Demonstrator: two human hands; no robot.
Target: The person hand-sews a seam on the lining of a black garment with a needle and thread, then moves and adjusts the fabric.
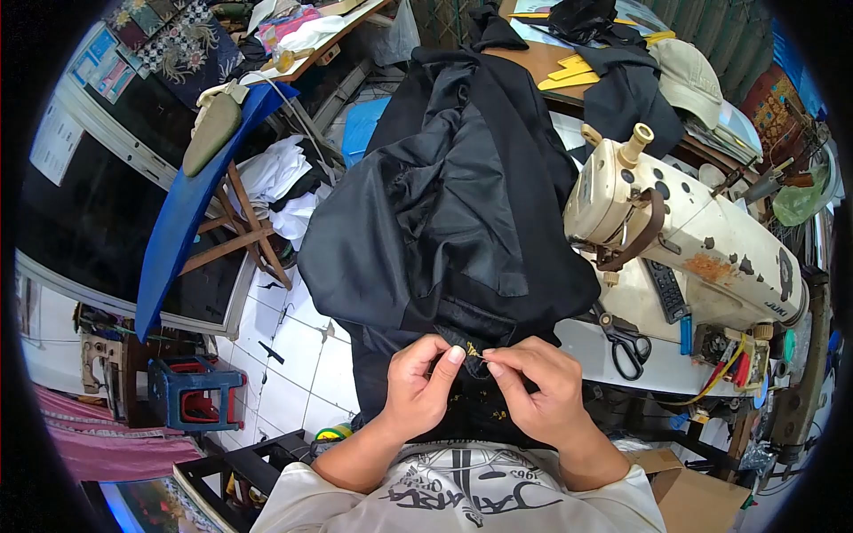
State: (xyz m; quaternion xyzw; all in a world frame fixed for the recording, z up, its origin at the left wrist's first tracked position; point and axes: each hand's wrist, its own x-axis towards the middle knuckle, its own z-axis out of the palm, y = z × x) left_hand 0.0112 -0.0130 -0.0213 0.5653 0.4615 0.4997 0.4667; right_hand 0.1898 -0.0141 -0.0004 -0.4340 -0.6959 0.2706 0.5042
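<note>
A black jacket (533,178) with a shiny dark lining (364,235) is draped from the work surface down over the lap. My left hand (421,380) is closed, pinching the near edge of the jacket between thumb and forefinger. Close beside it, my right hand (538,384) is also closed, its thumb and forefinger pressed together on a bit of yellow thread. Short tufts of yellow thread (472,350) stick up from the dark cloth between the two hands. More yellow scraps lie on the black cloth below. Any small tool inside the right fingertips is hidden.
An off-white sewing machine (689,218) stands at the right, with black-handled scissors (627,346) and a remote control (664,289) near it. A blue ironing board (191,218) and a stool (195,395) are on the left. A cap (689,80) lies at the back right.
</note>
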